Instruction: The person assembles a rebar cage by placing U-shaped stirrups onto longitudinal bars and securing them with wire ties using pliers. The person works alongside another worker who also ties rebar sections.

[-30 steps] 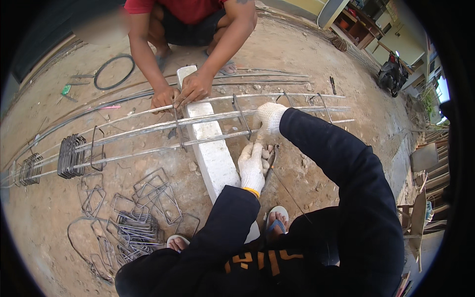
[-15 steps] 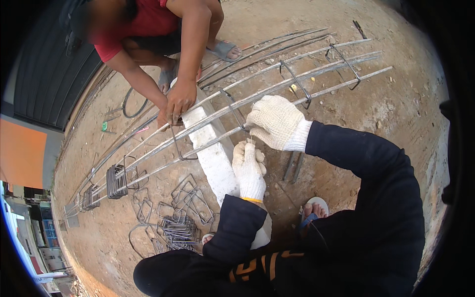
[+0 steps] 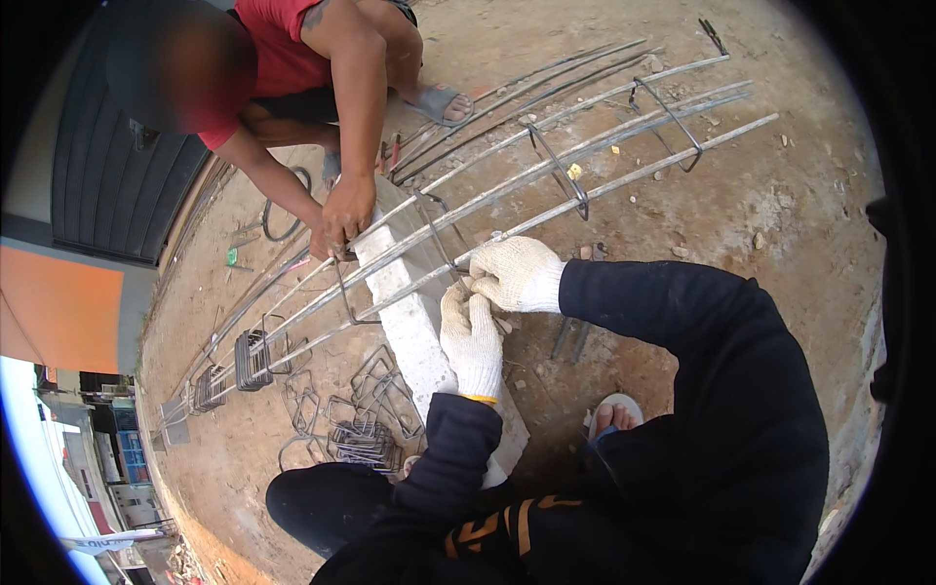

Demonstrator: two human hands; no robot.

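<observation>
Both my hands wear off-white knit gloves and meet at the near bar of a long cage of steel rebar (image 3: 634, 179). My left hand (image 3: 472, 336) is below the bar, fingers closed on a thin tie wire that is mostly hidden. Pressed against its fingertips, my right hand (image 3: 517, 274) pinches at the same wire. Just beyond them, a bent square stirrup (image 3: 436, 230) surrounds the bars. A pale rectangular block (image 3: 408, 317) supports the cage. Across from me, a crouching person in a red shirt has both hands (image 3: 343, 222) at the far bar, beside another stirrup (image 3: 341, 292).
Loose stirrups (image 3: 363, 446) lie piled on the dirt at the lower left. A tight bundle of stirrups (image 3: 253, 360) hangs on the bars farther left. More rods (image 3: 546, 90) lie beyond the cage. A red-handled tool (image 3: 390, 154) is near the person's foot.
My right hand has come down and left, closing against my left hand. The view has shifted slightly. The other person's hands stay at the far bar.
</observation>
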